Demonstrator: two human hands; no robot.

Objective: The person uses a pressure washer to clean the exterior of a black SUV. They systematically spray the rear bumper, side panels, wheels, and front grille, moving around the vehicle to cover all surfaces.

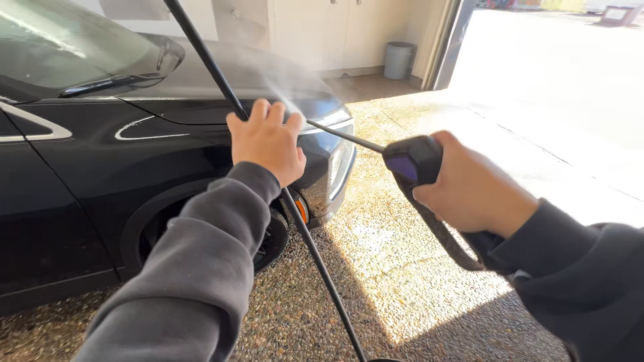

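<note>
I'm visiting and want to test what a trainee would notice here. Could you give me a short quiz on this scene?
1. True or false: the right hand grips the spray gun.
2. Which does the left hand grasp: A) the grey bin, B) the black pole, C) the car's wiper?
3. Where does the mist land?

Key: 1 true. 2 B. 3 On the bonnet of the black car, near its headlight.
</note>
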